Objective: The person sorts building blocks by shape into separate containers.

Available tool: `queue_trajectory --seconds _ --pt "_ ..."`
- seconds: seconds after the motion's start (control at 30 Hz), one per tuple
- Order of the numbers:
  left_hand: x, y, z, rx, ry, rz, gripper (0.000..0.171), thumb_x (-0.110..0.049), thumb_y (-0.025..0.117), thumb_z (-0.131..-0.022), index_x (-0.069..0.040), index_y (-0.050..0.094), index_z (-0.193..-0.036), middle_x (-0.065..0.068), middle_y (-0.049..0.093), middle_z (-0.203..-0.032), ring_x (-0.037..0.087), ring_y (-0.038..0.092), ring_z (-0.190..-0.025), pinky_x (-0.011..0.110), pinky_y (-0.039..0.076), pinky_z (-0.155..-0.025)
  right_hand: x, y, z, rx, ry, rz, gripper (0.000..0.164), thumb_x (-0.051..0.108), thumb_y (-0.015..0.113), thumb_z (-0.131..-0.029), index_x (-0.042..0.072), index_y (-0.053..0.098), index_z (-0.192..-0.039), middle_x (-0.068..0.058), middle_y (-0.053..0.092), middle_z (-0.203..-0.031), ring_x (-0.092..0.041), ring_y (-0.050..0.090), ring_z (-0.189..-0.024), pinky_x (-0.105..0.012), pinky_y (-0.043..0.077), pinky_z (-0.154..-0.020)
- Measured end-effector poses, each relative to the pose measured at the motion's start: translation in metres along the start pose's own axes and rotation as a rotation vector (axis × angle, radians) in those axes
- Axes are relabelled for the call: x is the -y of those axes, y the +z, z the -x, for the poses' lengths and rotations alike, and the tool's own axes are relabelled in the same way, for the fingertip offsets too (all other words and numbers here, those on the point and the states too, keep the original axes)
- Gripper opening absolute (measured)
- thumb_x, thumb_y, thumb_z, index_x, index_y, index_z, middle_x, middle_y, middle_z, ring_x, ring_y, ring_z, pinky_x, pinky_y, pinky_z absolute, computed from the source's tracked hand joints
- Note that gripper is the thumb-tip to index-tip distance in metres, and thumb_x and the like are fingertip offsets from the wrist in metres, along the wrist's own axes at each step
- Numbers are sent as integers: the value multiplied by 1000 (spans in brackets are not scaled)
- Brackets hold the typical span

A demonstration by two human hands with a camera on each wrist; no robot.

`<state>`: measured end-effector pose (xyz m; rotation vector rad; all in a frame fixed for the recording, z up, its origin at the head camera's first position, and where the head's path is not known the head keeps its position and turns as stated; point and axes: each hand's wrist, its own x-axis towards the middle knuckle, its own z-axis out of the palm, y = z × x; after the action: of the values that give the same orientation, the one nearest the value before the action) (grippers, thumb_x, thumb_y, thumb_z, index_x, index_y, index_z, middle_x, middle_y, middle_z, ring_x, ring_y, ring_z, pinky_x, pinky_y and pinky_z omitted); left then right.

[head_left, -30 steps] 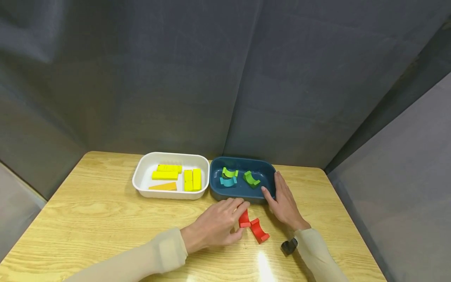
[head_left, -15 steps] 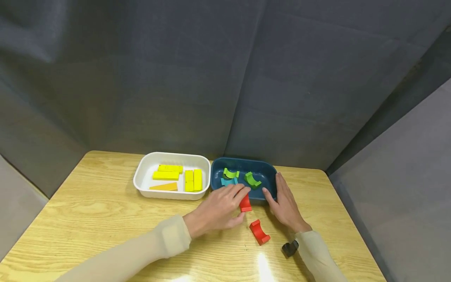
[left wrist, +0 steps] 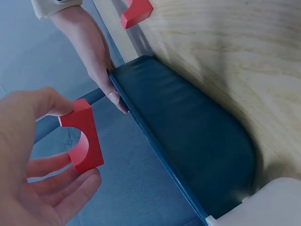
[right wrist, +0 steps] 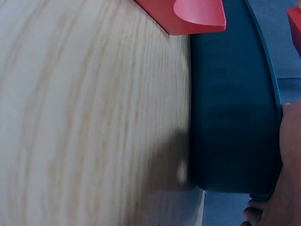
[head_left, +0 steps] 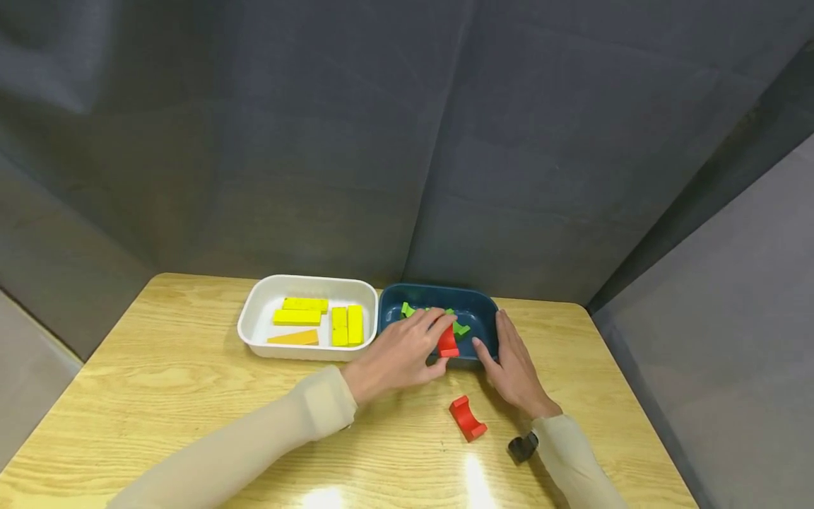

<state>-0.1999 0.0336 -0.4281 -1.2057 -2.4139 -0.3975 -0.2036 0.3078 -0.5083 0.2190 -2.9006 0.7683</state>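
Observation:
My left hand pinches a red arch-shaped block between thumb and fingers, above the near side of the dark blue container. In the left wrist view this red block shows its half-round cutout. Parts of green arch blocks show in the container behind the hand; the hand hides the rest of that area. At the container's right end rests my right hand, its fingers straight along the outside and its thumb at the near rim. A second red arch block lies on the table in front.
A white container adjoins the blue one on the left, holding several yellow blocks and an orange wedge-like block. A grey curtain stands behind the wooden table. A black device is at the right wrist.
My left hand has lifted the red block off the table, away from the other red one, and carried it forward over the blue container. The right hand has stayed in place.

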Motion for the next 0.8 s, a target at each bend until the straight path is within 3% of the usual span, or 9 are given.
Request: queue_trajectory --seconds 0.33,0.8 --pt "4 5 -19 101 -73 77 68 -36 76 -96 -8 53 -154 10 59 -149 22 64 -121 30 64 -90 -2 1 3 12 15 1 89 52 50 -111 -3 11 -170 -24 10 -178 -47 16 -162 -69 17 -129" --pt "12 11 -45 258 -121 140 70 -29 77 -98 -7 49 -158 11 56 -154 24 64 -122 31 60 -102 -1 0 -2 13 6 -3 91 55 47 -112 -3 9 -170 -23 8 -178 -47 15 -163 -68 15 -129"
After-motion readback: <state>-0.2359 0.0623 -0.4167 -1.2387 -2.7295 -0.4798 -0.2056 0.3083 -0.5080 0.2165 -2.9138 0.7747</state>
